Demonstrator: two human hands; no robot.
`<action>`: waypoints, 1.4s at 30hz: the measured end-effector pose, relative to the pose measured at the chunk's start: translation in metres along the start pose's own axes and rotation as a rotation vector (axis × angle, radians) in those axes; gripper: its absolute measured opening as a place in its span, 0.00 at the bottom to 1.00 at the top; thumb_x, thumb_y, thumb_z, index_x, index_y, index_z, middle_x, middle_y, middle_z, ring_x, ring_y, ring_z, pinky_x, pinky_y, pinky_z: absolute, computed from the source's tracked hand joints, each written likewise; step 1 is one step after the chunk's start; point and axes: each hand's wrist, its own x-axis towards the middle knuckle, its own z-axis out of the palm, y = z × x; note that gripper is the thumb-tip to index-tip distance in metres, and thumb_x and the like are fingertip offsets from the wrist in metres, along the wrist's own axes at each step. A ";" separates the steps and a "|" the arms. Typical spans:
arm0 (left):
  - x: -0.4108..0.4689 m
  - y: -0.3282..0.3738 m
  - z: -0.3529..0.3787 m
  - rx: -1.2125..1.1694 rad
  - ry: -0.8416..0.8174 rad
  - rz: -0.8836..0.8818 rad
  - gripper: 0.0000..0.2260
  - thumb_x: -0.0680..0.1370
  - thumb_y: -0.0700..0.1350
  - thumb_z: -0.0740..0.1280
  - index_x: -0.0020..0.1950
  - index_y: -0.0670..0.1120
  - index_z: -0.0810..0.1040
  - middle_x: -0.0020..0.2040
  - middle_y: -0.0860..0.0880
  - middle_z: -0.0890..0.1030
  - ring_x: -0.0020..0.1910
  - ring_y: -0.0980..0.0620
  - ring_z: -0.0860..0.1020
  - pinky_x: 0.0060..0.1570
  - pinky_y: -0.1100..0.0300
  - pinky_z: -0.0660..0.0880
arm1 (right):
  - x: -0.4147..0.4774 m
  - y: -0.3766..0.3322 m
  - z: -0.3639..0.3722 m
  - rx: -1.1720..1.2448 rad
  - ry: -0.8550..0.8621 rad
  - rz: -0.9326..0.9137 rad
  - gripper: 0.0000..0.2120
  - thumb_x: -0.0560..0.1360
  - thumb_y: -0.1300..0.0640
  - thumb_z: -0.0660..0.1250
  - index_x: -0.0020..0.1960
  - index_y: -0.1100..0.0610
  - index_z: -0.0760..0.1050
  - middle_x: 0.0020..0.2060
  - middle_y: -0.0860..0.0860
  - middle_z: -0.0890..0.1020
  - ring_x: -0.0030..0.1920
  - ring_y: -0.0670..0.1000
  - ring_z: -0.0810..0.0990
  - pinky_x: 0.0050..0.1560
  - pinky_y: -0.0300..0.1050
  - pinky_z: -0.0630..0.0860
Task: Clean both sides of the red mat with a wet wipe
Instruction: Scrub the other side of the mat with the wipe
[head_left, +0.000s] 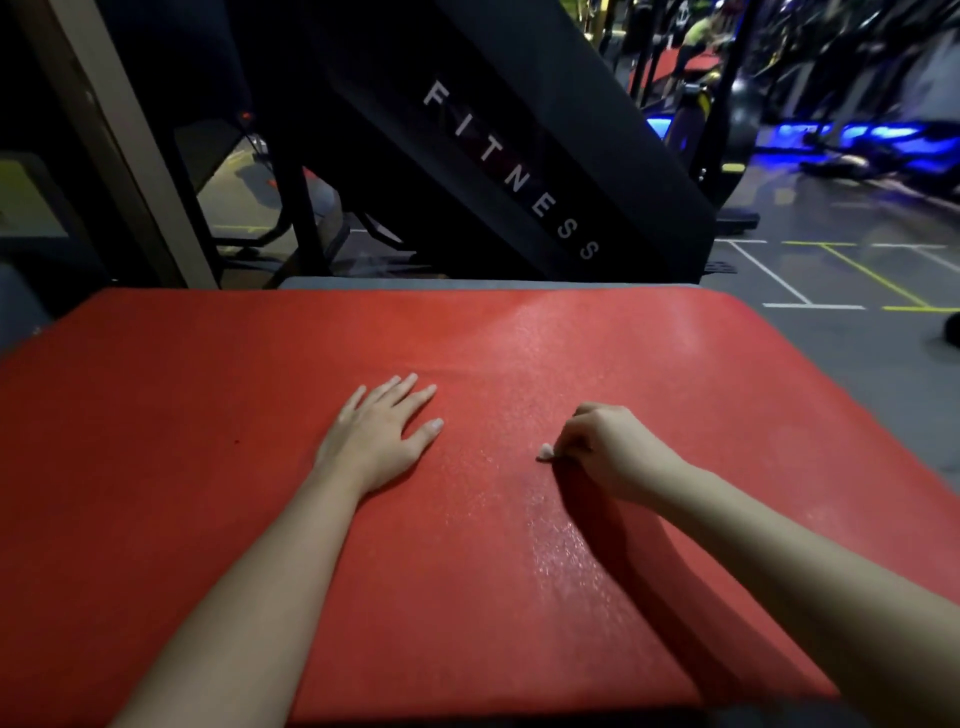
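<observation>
Forearms reach over the mat (208, 519): left hand (376, 434) flat and empty, right hand (605, 449) pinching the wipe (545, 453); right half glistens wet, underside likely undone.

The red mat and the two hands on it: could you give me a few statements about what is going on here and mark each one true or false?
1. The left hand lies flat, palm down, on the red mat. True.
2. The right hand is spread open and holds nothing. False: its fingers are curled around a small wad of wet wipe.
3. Part of the mat near the right hand shines with a wet-looking sheen. True.
4. The mat is rolled into a tube. False: it lies spread out flat.
5. The black panel behind the mat reads FITNESS. True.
</observation>
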 end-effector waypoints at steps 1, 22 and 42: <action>0.000 0.000 0.000 -0.002 0.002 0.003 0.26 0.82 0.66 0.54 0.80 0.62 0.61 0.81 0.59 0.58 0.80 0.59 0.54 0.80 0.50 0.49 | -0.016 -0.006 0.000 0.008 -0.039 -0.024 0.09 0.77 0.52 0.71 0.46 0.57 0.85 0.43 0.52 0.80 0.42 0.53 0.80 0.44 0.36 0.70; 0.005 -0.003 -0.001 -0.002 0.007 0.012 0.25 0.81 0.65 0.57 0.78 0.61 0.65 0.80 0.55 0.63 0.80 0.56 0.59 0.79 0.49 0.54 | -0.051 -0.002 0.003 0.044 0.032 -0.046 0.05 0.75 0.54 0.72 0.49 0.53 0.85 0.44 0.50 0.79 0.45 0.52 0.79 0.45 0.39 0.68; -0.001 0.002 -0.004 -0.049 0.033 0.009 0.24 0.82 0.63 0.58 0.77 0.58 0.68 0.79 0.52 0.66 0.79 0.53 0.61 0.78 0.48 0.56 | -0.143 -0.035 -0.013 0.137 -0.377 -0.244 0.05 0.77 0.52 0.71 0.51 0.46 0.84 0.47 0.41 0.79 0.47 0.41 0.77 0.46 0.31 0.72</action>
